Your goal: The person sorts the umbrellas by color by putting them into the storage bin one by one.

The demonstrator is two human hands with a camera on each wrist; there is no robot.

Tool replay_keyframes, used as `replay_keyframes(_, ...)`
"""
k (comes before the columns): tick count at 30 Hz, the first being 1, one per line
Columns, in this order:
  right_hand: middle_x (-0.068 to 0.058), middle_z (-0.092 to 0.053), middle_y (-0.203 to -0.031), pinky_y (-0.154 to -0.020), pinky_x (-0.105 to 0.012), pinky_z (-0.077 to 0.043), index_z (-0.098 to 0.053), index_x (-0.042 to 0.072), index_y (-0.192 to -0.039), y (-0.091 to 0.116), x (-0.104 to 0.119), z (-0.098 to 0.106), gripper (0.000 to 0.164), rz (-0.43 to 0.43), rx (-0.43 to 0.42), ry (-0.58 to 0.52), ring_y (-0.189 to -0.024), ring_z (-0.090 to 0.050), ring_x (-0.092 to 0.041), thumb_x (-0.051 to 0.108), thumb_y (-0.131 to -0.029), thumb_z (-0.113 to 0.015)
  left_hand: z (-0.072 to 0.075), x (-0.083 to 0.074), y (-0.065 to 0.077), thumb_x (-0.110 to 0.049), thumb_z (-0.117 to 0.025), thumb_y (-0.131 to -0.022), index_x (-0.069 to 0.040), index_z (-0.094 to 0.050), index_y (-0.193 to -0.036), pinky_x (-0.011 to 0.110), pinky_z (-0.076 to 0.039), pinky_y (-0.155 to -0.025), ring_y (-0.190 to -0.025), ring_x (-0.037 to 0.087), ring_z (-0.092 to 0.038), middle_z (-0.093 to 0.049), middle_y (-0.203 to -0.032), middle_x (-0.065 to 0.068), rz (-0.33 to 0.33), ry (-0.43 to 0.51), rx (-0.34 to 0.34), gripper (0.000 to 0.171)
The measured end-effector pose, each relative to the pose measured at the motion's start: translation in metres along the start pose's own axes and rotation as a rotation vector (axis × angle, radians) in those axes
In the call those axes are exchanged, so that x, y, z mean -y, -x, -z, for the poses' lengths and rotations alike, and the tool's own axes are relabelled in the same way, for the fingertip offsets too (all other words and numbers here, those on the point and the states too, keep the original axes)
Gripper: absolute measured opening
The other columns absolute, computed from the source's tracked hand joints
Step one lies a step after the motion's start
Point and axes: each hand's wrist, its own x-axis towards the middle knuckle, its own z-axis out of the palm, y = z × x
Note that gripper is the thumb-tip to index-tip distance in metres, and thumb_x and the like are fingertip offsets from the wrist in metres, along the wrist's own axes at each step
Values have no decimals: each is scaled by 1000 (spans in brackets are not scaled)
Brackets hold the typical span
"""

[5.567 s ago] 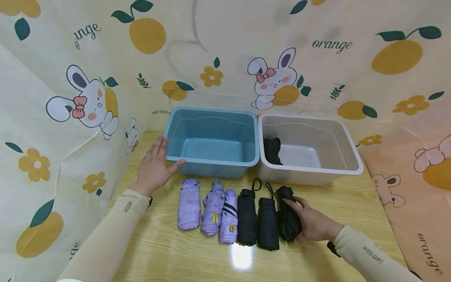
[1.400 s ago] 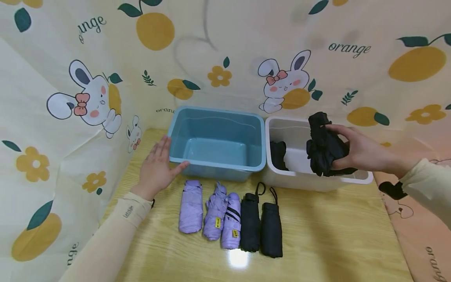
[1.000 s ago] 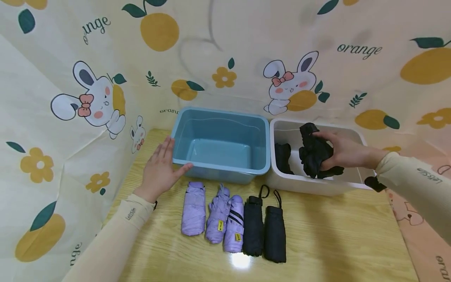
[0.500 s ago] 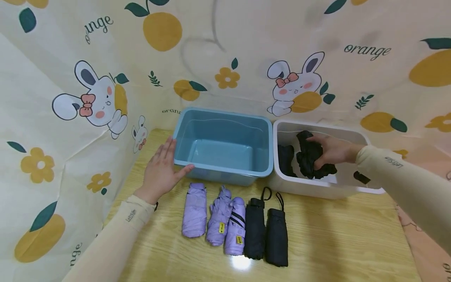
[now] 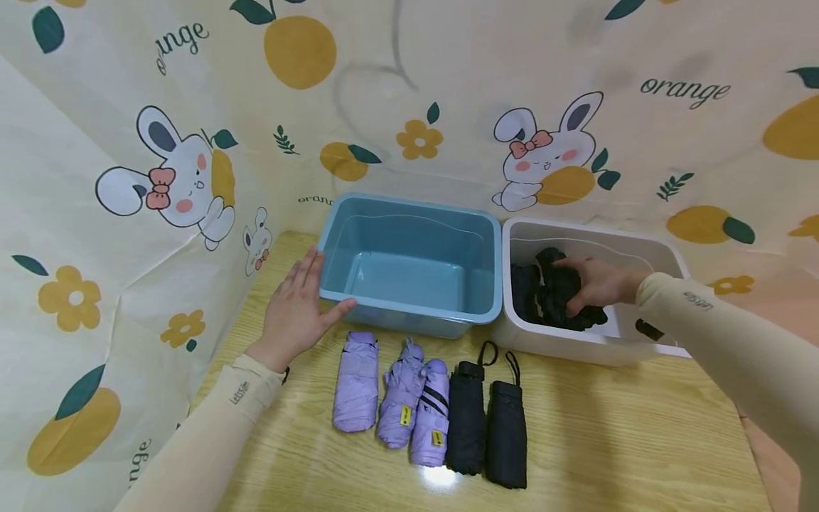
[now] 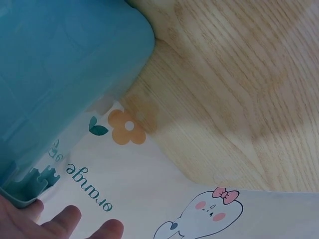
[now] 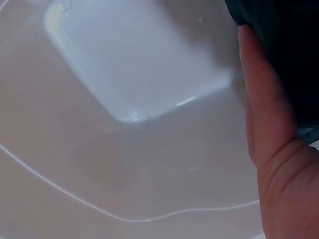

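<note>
Umbrella (image 5: 555, 302), black and bunched, is inside the white bin (image 5: 576, 345) beside another dark bundle (image 5: 524, 293); my right hand (image 5: 603, 284) curls round it, while my left hand (image 5: 297, 309), fingers straight, touches the blue bin (image 5: 403, 310).

Yellow-brown wood-grain tabletop (image 5: 672, 427): is lying flat and is meeting the printed sheets along its sides.
Cream printed rear sheet (image 5: 473, 71): is hanging upright behind the tabletop, bearing yellow oranges (image 5: 300, 52), white rabbits (image 5: 547, 160) with pink bows (image 5: 531, 144) and dark cursive "orange" lettering (image 5: 684, 90).
Cream printed left sheet (image 5: 64, 235): is running along the tabletop's left side, repeating these motifs and showing creases.
Pinkish right sheet (image 5: 771, 455): is showing beyond the right edge.
Bright white reflection (image 5: 440, 478): is glaring on the tabletop's near middle.
Soft brownish shadow (image 5: 582, 427): is stretching across the right part.
</note>
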Motion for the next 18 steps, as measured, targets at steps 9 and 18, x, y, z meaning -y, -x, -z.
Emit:
replay_keyframes(9,-43,-29,-141,-99,-75,-30,-30,-7,-148,-8,-5,-8,101,15,31,20,-124,-33,-55,18,-69,-88,-1,2,0,-71,-53,-90,-3,-15,-159,59,-28,-111,-144,45,-25,-13,-165,15,-1,9,-7,105)
replay_keyframes(18,-44,-30,-139,-96,-76,-31,-30,-5,-149,-20,-9,-16,105,-3,60,53,-123,-34,-58,27,-69,-89,-1,3,-1,-72,-53,-89,-3,-14,-159,58,-26,-113,-145,43,-22,-11,-165,15,1,3,4,106)
